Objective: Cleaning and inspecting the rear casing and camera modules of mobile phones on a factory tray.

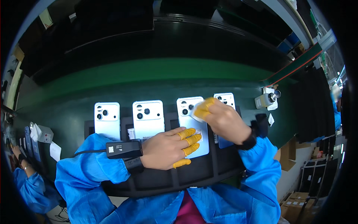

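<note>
Four light-blue phones lie back side up in a row on a black slotted tray [156,184]. On the third phone [203,147] my left hand [164,149] rests with its fingers stretched out, yellow finger cots on them. My right hand [222,121] pinches a small white wipe [197,115] against the same phone, beside its camera block. To the right, the fourth phone [224,143] is partly covered by my right hand. The second phone [149,125] lies just beyond my left wrist, and the first phone [108,125] reaches under my left sleeve.
A bottle with a metal top [266,100] stands at the right on the green bench [238,86], near white paper [271,119]. At the far left a co-worker's hand [15,151] is near other phones and a white box [45,134]. Cardboard boxes [289,153] are at the right.
</note>
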`<state>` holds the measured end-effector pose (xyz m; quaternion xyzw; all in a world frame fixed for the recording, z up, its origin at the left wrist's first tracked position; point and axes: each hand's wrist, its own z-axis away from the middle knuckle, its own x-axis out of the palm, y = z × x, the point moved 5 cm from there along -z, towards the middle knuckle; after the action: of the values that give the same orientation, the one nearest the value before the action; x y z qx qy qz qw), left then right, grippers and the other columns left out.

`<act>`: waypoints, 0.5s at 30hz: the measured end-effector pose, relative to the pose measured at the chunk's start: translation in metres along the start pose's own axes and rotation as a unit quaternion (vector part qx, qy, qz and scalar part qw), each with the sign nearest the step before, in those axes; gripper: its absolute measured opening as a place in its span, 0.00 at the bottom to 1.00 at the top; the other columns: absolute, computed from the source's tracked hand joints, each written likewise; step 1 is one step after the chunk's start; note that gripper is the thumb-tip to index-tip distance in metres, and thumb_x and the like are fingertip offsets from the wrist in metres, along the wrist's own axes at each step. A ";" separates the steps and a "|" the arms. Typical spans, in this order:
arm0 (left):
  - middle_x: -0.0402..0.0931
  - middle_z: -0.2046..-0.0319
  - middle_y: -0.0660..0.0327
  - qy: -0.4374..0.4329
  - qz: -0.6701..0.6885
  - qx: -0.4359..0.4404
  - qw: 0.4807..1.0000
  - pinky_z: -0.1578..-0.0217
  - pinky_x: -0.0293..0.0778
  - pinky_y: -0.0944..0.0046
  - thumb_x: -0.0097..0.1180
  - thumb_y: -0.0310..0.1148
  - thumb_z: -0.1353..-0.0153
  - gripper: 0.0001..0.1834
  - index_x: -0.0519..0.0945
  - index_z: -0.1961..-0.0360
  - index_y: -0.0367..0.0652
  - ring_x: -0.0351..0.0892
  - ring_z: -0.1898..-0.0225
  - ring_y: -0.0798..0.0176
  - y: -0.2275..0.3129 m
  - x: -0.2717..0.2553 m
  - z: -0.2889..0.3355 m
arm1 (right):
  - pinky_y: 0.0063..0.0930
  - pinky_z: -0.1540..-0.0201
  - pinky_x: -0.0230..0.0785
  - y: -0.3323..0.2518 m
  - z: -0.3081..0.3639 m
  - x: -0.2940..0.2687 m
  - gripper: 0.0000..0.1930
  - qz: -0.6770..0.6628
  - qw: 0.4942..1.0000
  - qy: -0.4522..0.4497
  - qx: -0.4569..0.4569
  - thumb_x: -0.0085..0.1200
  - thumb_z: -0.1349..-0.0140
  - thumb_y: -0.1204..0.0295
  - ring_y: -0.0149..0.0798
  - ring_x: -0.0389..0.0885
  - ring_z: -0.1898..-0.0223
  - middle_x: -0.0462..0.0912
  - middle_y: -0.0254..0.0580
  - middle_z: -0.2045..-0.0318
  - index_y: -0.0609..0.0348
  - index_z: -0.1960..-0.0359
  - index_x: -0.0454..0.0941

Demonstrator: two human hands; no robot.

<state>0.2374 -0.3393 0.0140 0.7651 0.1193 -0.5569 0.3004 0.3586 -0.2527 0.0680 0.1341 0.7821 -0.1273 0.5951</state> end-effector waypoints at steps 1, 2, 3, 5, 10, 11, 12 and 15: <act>0.71 0.43 0.54 0.004 0.006 -0.002 1.000 0.37 0.60 0.55 0.51 0.47 0.37 0.24 0.76 0.47 0.42 0.68 0.39 0.54 -0.001 0.001 -0.001 | 0.30 0.54 0.76 0.000 0.009 -0.006 0.12 -0.001 1.000 -0.007 -0.002 0.62 0.52 0.80 0.44 0.80 0.58 0.83 0.48 0.64 0.63 0.64 0.83; 0.72 0.44 0.54 0.018 0.005 0.000 1.000 0.38 0.62 0.55 0.52 0.45 0.38 0.23 0.77 0.48 0.42 0.69 0.40 0.54 -0.001 -0.001 -0.001 | 0.31 0.56 0.76 0.002 0.017 -0.007 0.13 -0.013 0.997 -0.067 0.019 0.63 0.53 0.80 0.44 0.80 0.58 0.83 0.48 0.65 0.63 0.63 0.82; 0.73 0.45 0.54 0.031 0.002 0.006 0.999 0.39 0.64 0.56 0.54 0.43 0.39 0.22 0.77 0.48 0.41 0.70 0.40 0.54 0.000 -0.005 -0.002 | 0.31 0.57 0.77 0.003 0.021 -0.007 0.14 -0.022 0.991 -0.125 0.044 0.63 0.55 0.80 0.44 0.80 0.58 0.82 0.48 0.66 0.63 0.63 0.82; 0.73 0.45 0.54 0.028 0.005 0.006 1.000 0.39 0.64 0.56 0.56 0.40 0.42 0.22 0.77 0.49 0.41 0.70 0.41 0.54 0.002 -0.007 -0.003 | 0.31 0.59 0.77 -0.004 0.001 -0.015 0.13 -0.044 0.998 -0.035 0.002 0.64 0.55 0.80 0.44 0.80 0.58 0.82 0.47 0.67 0.63 0.65 0.82; 0.73 0.46 0.52 0.026 0.001 0.020 0.999 0.39 0.65 0.56 0.58 0.33 0.51 0.24 0.78 0.50 0.39 0.72 0.43 0.54 0.003 -0.012 -0.007 | 0.28 0.59 0.77 -0.006 -0.034 0.016 0.10 -0.018 0.998 0.039 -0.047 0.64 0.55 0.79 0.43 0.80 0.60 0.82 0.47 0.64 0.63 0.68 0.82; 0.73 0.46 0.51 0.040 0.004 0.027 0.999 0.39 0.64 0.56 0.58 0.32 0.52 0.24 0.78 0.50 0.38 0.72 0.43 0.54 0.004 -0.012 -0.007 | 0.28 0.59 0.77 -0.004 -0.030 0.015 0.10 -0.025 0.997 0.052 -0.052 0.63 0.54 0.79 0.43 0.80 0.60 0.82 0.47 0.64 0.63 0.68 0.83; 0.73 0.46 0.51 0.056 0.007 0.024 0.998 0.39 0.64 0.56 0.57 0.31 0.54 0.25 0.78 0.50 0.38 0.72 0.43 0.54 0.004 -0.013 -0.002 | 0.28 0.59 0.77 -0.008 -0.030 0.012 0.10 -0.029 0.996 0.051 -0.061 0.63 0.54 0.79 0.43 0.80 0.60 0.82 0.47 0.64 0.63 0.68 0.83; 0.73 0.47 0.51 0.017 0.016 0.009 1.000 0.38 0.63 0.56 0.58 0.31 0.55 0.27 0.77 0.49 0.37 0.72 0.43 0.53 0.003 -0.013 -0.003 | 0.28 0.62 0.77 -0.006 -0.003 -0.003 0.11 -0.010 0.999 -0.032 0.012 0.62 0.56 0.79 0.42 0.80 0.61 0.81 0.45 0.69 0.63 0.67 0.83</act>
<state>0.2369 -0.3381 0.0277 0.7792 0.1075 -0.5397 0.3000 0.3543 -0.2578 0.0716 0.1294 0.7625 -0.1473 0.6166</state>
